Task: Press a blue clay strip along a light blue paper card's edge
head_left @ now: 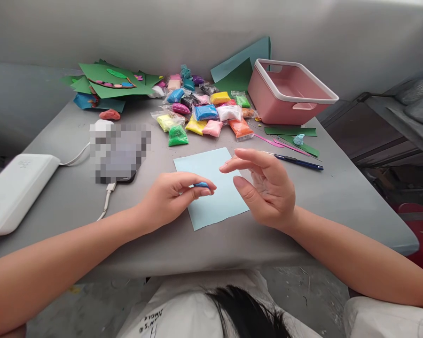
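Between thumb and fingers, my left hand [179, 195] pinches a small lump of blue modelling clay [201, 185]. Most of the lump is hidden by the fingers. My right hand [264, 188] is raised beside it, thumb and fingers apart, with nothing between them. Both hands are over a light blue sheet of paper [211, 211] on the grey table. Just beyond the sheet lies a pile of small clear bags of coloured clay, among them a green bag [178, 135], a blue bag [205, 112] and an orange bag [241, 129].
A pink basket [268, 101] stands at the back right. Near it lie a dark blue pen [299, 162], pink tools [292, 146] and green paper strips [291, 132]. Green sheets with clay shapes [109, 84] are stacked at back left. A blurred phone [121, 157] and white power bank [21, 192] are at left.
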The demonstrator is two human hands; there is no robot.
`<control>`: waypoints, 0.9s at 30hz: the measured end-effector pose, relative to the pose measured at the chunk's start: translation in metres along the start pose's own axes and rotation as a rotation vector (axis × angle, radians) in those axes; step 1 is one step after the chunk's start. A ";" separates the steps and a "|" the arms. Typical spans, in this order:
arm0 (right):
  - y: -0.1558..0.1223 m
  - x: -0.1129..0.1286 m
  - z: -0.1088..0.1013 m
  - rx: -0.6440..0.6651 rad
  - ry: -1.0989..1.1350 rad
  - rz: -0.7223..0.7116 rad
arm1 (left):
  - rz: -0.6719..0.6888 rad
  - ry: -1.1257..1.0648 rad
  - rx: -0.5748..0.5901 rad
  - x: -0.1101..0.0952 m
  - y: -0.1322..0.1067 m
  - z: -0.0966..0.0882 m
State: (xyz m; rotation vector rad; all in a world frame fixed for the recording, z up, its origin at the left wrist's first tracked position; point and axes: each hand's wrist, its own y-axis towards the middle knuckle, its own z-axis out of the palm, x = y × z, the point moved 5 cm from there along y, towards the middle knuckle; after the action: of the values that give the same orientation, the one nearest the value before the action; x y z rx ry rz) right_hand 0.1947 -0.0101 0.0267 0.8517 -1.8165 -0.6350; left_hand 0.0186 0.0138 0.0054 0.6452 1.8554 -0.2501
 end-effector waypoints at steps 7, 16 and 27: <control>0.003 0.004 0.004 0.080 -0.151 -0.178 | -0.154 -0.338 0.138 0.008 -0.001 0.008; -0.001 0.007 0.007 0.126 -0.301 -0.343 | -0.185 -0.747 0.455 -0.003 -0.002 0.017; 0.005 0.011 0.000 0.067 -0.287 -0.349 | -0.201 -0.839 0.483 -0.005 -0.004 0.015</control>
State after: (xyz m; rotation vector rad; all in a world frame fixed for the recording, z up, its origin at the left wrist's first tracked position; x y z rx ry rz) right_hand 0.1903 -0.0156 0.0359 1.1861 -1.9690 -0.9625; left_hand 0.0292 0.0021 0.0037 0.5493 1.0377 -0.9642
